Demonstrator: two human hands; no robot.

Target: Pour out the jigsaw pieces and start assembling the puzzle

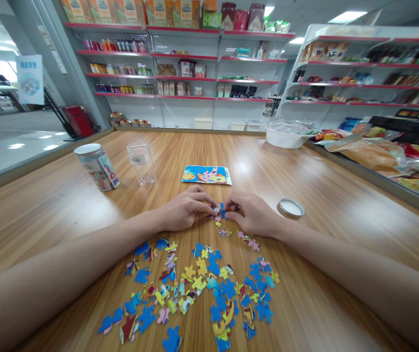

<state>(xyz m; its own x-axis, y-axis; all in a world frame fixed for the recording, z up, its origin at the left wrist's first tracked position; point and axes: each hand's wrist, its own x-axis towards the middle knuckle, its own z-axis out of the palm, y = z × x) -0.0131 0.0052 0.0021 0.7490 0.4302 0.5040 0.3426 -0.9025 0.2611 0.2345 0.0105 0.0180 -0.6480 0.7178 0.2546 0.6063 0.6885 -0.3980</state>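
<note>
Currently both hands rest on the wooden table (pixel 304 171), fingertips meeting at the centre. The left hand (pixel 184 211) and the right hand (pixel 250 215) each pinch a side of a small cluster of joined puzzle pieces (pixel 218 211), which lies flat on the table directly between the two hands. Both grasps are closed on this cluster with thumb and forefinger; the remaining fingers are curled.

A few single pieces (pixel 248 240) lie just beside the right hand, on the near side of it. The main spread of loose puzzle pieces (pixel 202 288), mostly blue, yellow and pink, lies nearer the person, between the two forearms.

Beyond the hands, a printed reference picture (pixel 206 174) lies flat on the table. To its left stands an open clear jar (pixel 141 163), upright. Further left stands a second jar with a white lid (pixel 97 166); it appears tilted in this view. A round metal lid (pixel 291 208) lies flat just to the right of the right hand, apart from it.

At the far right edge of the table sits a white bowl (pixel 286 133). Store shelves (pixel 183 63) stocked with packaged goods line the background.
</note>
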